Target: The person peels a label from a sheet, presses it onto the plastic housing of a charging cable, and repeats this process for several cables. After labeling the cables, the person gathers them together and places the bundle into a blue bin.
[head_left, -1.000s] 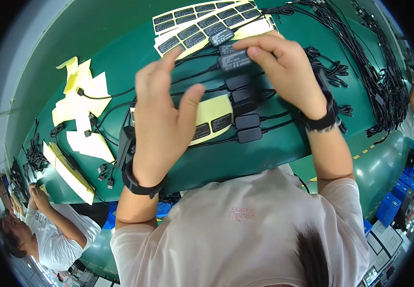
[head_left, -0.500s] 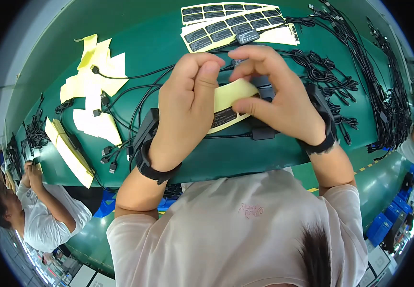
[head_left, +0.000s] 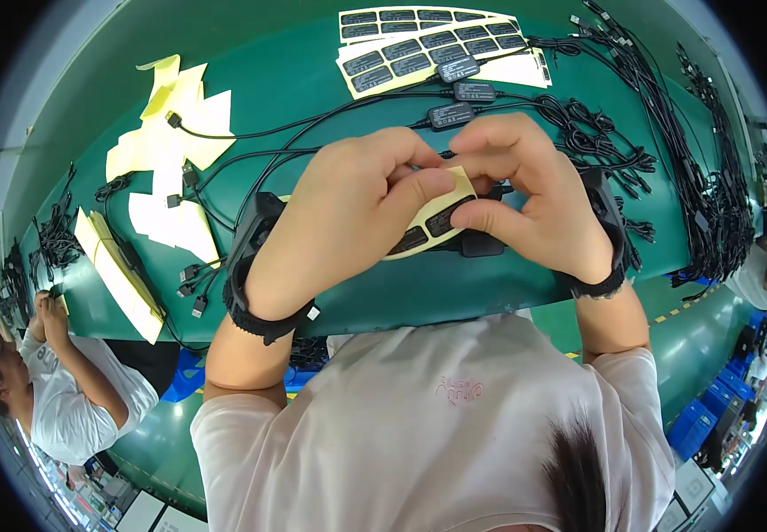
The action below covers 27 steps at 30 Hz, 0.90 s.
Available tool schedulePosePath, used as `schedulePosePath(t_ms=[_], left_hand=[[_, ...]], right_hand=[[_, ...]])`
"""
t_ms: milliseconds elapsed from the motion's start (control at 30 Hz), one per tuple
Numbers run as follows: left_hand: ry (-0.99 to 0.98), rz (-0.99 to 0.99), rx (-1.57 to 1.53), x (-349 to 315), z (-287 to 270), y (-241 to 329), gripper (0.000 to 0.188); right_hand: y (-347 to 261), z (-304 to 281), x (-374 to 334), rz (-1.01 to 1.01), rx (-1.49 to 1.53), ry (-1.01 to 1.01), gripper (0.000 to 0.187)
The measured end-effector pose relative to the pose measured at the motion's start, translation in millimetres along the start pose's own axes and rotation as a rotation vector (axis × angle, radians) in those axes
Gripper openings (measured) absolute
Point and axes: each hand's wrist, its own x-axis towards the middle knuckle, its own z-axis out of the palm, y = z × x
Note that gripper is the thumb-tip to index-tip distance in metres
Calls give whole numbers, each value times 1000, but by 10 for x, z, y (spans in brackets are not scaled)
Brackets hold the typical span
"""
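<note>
Between my hands, above the green table's near half, is a strip of black labels [head_left: 444, 219] on pale yellow backing. My left hand [head_left: 339, 208] is closed on it, the thumb pressing the strip's upper edge. At the strip's right end my right hand [head_left: 547, 204] is closed too, its thumb against a black label and its fingers curled behind. Whether a label is lifting there is hidden. Just below the right hand lies a black cable box [head_left: 483, 245], partly covered. Farther back, cable boxes with printed faces [head_left: 474, 91] lie side by side.
Label sheets [head_left: 410, 60] lie at the back of the green table [head_left: 303, 84]. Scraps of yellow backing paper [head_left: 166, 133] and a folded paper stack [head_left: 117, 275] are at left. Coiled black cables [head_left: 601, 133] and long cable bundles [head_left: 667, 97] fill the right. Another person [head_left: 82, 381] works at far left.
Both hands have come slightly nearer to me, uncovering two printed cable boxes behind them. The strip's curled right end is now straighter, and my left thumb has come down onto it.
</note>
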Motion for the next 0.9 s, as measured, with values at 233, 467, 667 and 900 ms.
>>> schedulePosePath(t_ms=[233, 467, 667, 900], left_hand=[[45, 142, 77, -11, 32, -25, 13], [-78, -57, -232, 23, -30, -52, 12], [-17, -142, -493, 31, 33, -15, 24], [59, -133, -435, 34, 72, -13, 22]], right_hand=[[-13, 98, -121, 118, -114, 241, 36], [38, 55, -126, -101, -342, 237, 28], [176, 104, -136, -290, -477, 255, 30], [172, 69, -169, -669, -941, 289, 18]])
